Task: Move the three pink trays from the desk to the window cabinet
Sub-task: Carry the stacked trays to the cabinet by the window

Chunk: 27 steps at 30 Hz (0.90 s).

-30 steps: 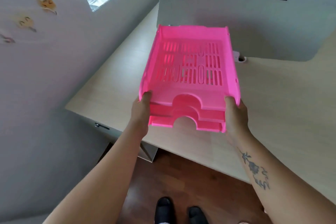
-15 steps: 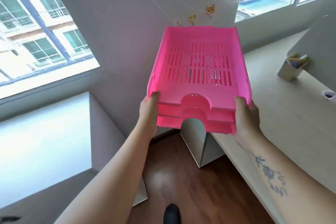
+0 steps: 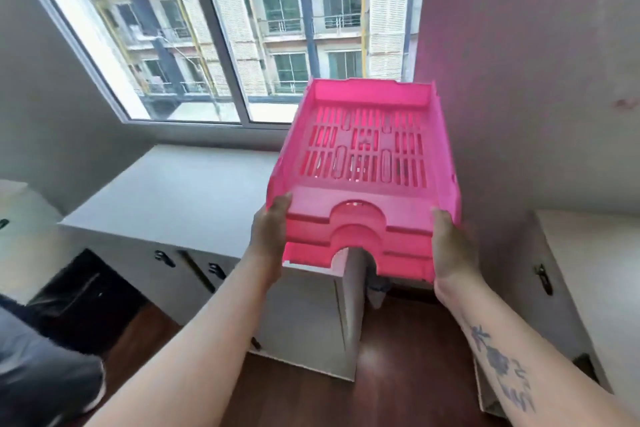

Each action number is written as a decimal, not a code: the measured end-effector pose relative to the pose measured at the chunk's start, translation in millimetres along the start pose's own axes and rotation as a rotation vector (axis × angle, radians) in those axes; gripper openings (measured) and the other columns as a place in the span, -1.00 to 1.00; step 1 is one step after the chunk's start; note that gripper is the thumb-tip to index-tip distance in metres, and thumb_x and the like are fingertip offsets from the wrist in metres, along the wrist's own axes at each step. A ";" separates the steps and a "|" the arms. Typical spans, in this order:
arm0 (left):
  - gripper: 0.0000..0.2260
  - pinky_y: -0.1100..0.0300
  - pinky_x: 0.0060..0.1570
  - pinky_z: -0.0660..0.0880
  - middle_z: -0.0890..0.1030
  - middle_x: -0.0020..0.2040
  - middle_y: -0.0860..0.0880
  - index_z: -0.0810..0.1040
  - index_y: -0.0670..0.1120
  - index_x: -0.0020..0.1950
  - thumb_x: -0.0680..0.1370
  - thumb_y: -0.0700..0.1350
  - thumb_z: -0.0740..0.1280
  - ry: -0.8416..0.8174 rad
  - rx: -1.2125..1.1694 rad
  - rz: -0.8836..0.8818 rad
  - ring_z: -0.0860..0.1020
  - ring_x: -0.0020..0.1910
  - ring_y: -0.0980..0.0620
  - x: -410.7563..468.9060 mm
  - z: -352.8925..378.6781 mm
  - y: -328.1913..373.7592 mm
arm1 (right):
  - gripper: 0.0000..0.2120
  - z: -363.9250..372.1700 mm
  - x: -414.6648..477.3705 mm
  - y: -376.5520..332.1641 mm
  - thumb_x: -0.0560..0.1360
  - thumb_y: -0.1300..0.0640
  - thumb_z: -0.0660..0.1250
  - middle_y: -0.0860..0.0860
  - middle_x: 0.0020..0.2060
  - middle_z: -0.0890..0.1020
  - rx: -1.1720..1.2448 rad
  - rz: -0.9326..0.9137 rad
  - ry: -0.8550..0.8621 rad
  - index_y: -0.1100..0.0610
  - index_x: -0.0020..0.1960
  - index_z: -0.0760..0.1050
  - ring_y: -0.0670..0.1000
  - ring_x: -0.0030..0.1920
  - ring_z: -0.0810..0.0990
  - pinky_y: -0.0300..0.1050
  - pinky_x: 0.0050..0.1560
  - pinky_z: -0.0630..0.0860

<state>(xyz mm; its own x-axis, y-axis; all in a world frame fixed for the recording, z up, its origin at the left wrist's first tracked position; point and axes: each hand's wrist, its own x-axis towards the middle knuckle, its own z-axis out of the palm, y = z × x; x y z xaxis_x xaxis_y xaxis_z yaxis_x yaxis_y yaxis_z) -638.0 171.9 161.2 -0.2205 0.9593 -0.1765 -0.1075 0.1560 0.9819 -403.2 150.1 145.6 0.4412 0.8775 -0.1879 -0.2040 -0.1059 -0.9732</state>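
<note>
No text, label, brand or number can be read anywhere in view. The forearm tattoo (image 3: 498, 362) has marks that might be letters, but they are too blurred to make out

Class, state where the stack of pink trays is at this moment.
In the head view the stack of pink trays is held in mid-air between the left hand and right hand, above the white window cabinet's right end.

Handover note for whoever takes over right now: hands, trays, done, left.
Left hand: gripping the near left corner of the pink trays.
Right hand: gripping the near right corner.
Trays: three nested in one stack, held in the air, roughly level, over the right end of the window cabinet.
Done: stack is off the desk and at the cabinet.
Left: lower the stack onto the cabinet top, release both hands.
</note>
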 end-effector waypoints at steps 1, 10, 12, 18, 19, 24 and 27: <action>-0.67 -0.10 -0.09 0.63 0.69 0.02 -0.25 0.59 -0.12 0.18 0.56 0.04 0.23 0.027 0.003 0.005 0.69 -0.05 -0.24 4.8 -17.2 2.6 | -0.75 18.0 -2.1 1.1 0.51 0.02 0.23 0.06 -0.12 0.64 0.006 -0.017 -0.045 0.04 0.11 0.58 0.17 -0.05 0.64 0.09 -0.07 0.63; -0.63 -0.10 -0.17 0.63 0.68 0.03 -0.24 0.57 -0.06 0.19 0.53 0.12 0.22 0.133 -0.002 -0.032 0.67 -0.02 -0.24 81.4 -156.5 15.5 | -0.69 178.5 -8.0 29.1 0.42 -0.03 0.20 0.02 -0.14 0.66 -0.066 -0.020 -0.202 -0.07 0.10 0.59 0.25 0.05 0.64 0.32 0.07 0.58; -0.64 -0.05 -0.22 0.62 0.68 0.01 -0.23 0.57 -0.05 0.18 0.54 0.13 0.21 0.103 0.014 -0.041 0.68 -0.04 -0.22 104.8 -184.2 14.1 | -0.72 211.0 -11.4 41.0 0.43 -0.03 0.19 0.02 -0.17 0.66 -0.077 0.001 -0.171 -0.09 0.04 0.60 0.26 0.03 0.64 0.30 0.05 0.59; -0.62 -0.06 -0.18 0.64 0.69 0.01 -0.22 0.57 -0.05 0.20 0.55 0.15 0.19 -0.010 0.075 -0.116 0.68 -0.04 -0.19 170.6 -248.8 7.3 | -0.74 289.9 -22.6 69.9 0.46 -0.04 0.19 0.06 -0.15 0.67 -0.098 0.028 -0.033 -0.07 0.04 0.59 0.20 -0.02 0.65 0.21 0.02 0.62; -0.61 -0.09 -0.15 0.65 0.69 0.01 -0.22 0.57 -0.05 0.20 0.54 0.15 0.19 -0.031 0.080 -0.126 0.68 -0.03 -0.20 179.6 -255.9 6.3 | -0.77 298.9 -24.2 73.4 0.48 -0.03 0.19 0.06 -0.16 0.66 -0.102 0.025 -0.007 -0.06 0.01 0.59 0.20 -0.03 0.65 0.17 -0.01 0.62; -0.57 -0.18 0.01 0.61 0.69 0.02 -0.19 0.59 -0.02 0.17 0.45 0.21 0.23 -0.105 0.117 -0.167 0.66 0.01 -0.19 209.6 -273.4 0.5 | -0.78 323.6 -31.5 79.3 0.52 0.03 0.19 0.07 -0.24 0.63 -0.150 0.028 0.084 0.00 0.02 0.59 0.16 -0.15 0.63 0.09 -0.16 0.59; -0.58 -0.20 0.04 0.60 0.69 0.02 -0.14 0.59 0.04 0.16 0.42 0.23 0.23 -0.097 0.140 -0.155 0.65 0.01 -0.16 216.4 -275.2 -1.0 | -0.82 326.8 -32.7 78.2 0.53 0.02 0.19 0.11 -0.21 0.64 -0.180 0.035 0.086 -0.05 -0.05 0.57 0.14 -0.17 0.63 0.15 -0.11 0.61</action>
<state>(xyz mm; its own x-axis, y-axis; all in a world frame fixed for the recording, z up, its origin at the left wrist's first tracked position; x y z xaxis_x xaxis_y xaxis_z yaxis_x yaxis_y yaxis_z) -952.5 314.6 103.0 -0.1165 0.9383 -0.3256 0.0037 0.3282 0.9446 -719.1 265.9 118.9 0.5114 0.8292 -0.2255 -0.0644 -0.2247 -0.9723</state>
